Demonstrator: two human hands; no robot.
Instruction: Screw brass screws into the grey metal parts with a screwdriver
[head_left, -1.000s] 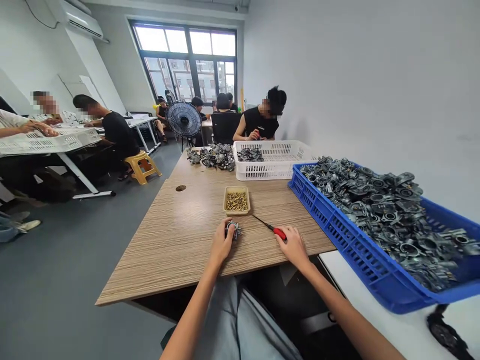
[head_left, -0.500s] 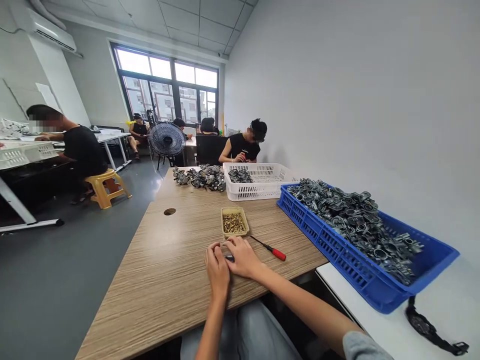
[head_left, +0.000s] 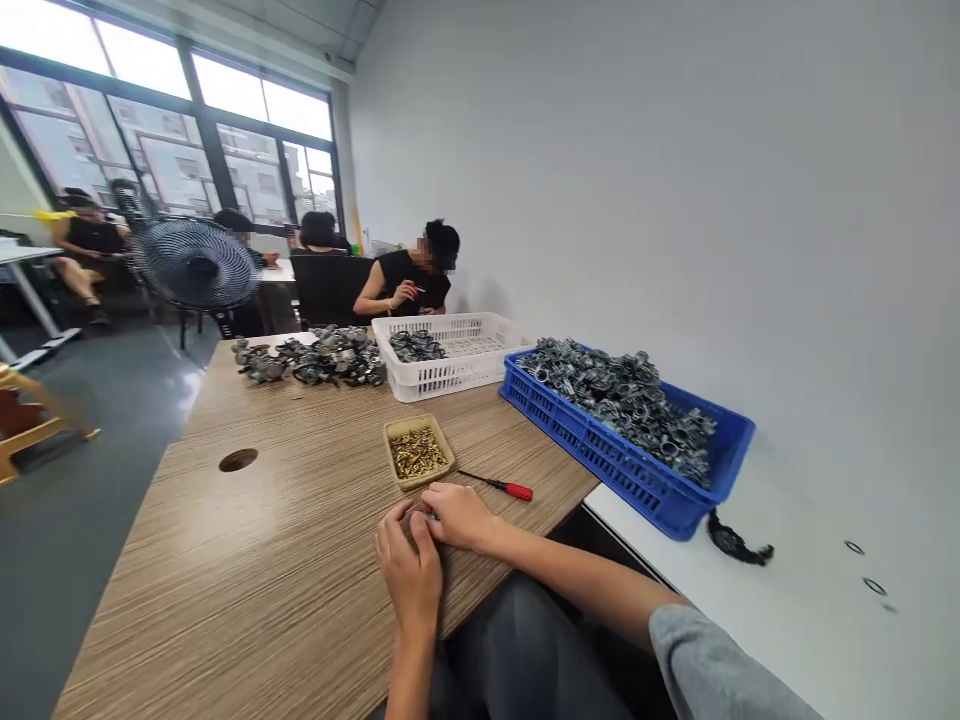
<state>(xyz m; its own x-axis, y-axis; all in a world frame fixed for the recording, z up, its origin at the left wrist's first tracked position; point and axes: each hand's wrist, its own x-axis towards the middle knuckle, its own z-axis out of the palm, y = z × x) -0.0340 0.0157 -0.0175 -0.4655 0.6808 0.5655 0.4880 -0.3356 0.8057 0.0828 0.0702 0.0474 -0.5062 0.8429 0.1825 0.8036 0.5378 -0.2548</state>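
My left hand (head_left: pixel 409 560) and my right hand (head_left: pixel 459 516) are closed together over a small metal part (head_left: pixel 417 517) on the wooden table (head_left: pixel 262 540), near its front edge. The part is almost wholly hidden under my fingers. A red-handled screwdriver (head_left: pixel 501 486) lies on the table just right of my right hand. A small yellow tray of brass screws (head_left: pixel 418 452) sits just beyond my hands.
A blue crate (head_left: pixel 600 450) heaped with grey metal castings stands at the right. A white basket (head_left: pixel 450 370) and a loose pile of castings (head_left: pixel 315 358) are farther back. A person sits at the table's far end; others and a fan (head_left: pixel 196 266) are beyond.
My right hand left the screwdriver and joined my left hand on the metal part. My view has swung right and lower, so the room's left side has slid out of sight.
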